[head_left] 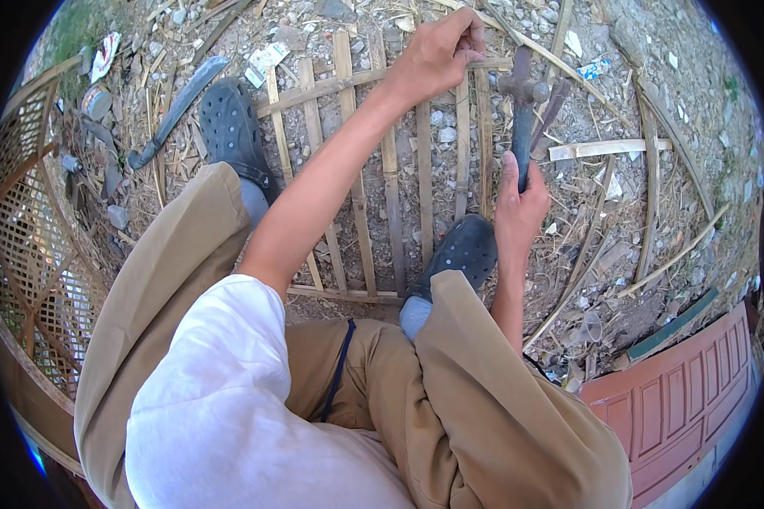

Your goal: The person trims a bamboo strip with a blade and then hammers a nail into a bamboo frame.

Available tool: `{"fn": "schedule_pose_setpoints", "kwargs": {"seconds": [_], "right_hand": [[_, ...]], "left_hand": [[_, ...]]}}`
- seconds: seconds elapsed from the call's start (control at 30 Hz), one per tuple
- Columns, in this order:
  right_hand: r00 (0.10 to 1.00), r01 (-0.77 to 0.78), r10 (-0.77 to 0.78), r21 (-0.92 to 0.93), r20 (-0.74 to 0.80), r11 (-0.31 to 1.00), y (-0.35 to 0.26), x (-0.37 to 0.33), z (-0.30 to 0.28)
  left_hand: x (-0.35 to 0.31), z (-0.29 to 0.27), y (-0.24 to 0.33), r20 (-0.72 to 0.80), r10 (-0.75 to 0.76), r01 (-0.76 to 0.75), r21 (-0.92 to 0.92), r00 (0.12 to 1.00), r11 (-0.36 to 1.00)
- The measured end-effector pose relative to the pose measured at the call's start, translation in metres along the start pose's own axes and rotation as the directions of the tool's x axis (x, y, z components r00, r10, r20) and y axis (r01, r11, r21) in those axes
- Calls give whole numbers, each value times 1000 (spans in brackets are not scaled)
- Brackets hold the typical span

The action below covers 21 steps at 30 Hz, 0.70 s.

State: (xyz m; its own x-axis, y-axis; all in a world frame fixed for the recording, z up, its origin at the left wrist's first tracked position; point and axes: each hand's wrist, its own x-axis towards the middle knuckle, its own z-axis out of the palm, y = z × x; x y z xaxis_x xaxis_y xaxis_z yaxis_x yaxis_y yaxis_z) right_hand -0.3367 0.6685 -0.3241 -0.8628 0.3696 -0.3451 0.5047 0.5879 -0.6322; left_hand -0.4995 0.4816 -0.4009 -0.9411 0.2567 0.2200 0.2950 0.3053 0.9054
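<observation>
My right hand (pixel 519 199) is wrapped round the dark handle of a hammer (pixel 522 123), whose rusty metal head points away from me. Ahead and to its left, my left hand (pixel 446 55) is bent with thumb and fingertips pinched together, over the far crosspiece of a bamboo slat frame (pixel 390 182). Whatever sits in that pinch is too small or hidden to make out. The frame lies flat on the ground between my feet, its several thin upright slats running between a far and a near crosspiece. Part of it is hidden behind my left forearm.
A curved-blade machete (pixel 178 110) lies beyond my left clog (pixel 229 127). A woven bamboo lattice (pixel 42 280) stands at far left. Loose bamboo strips (pixel 649 187) litter the stony ground at right. A reddish-brown panel (pixel 679 399) lies at lower right, near my right knee.
</observation>
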Motion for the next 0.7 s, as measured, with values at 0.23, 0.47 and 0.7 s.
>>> {"fn": "schedule_pose_setpoints", "kwargs": {"seconds": [0.23,0.47,0.7], "right_hand": [[992,116,-116,-10,-42,993,-24,7,-2],[983,180,-182,-78,-18,981,-38,16,-2],[978,205,-207,-137,4,969,-38,17,-3]], "left_hand": [[-5,7,0,-35,174,-172,68,984,983],[-3,0,-2,1,262,-260,120,965,958],[-2,-4,-1,57,61,-62,19,997,998]]}}
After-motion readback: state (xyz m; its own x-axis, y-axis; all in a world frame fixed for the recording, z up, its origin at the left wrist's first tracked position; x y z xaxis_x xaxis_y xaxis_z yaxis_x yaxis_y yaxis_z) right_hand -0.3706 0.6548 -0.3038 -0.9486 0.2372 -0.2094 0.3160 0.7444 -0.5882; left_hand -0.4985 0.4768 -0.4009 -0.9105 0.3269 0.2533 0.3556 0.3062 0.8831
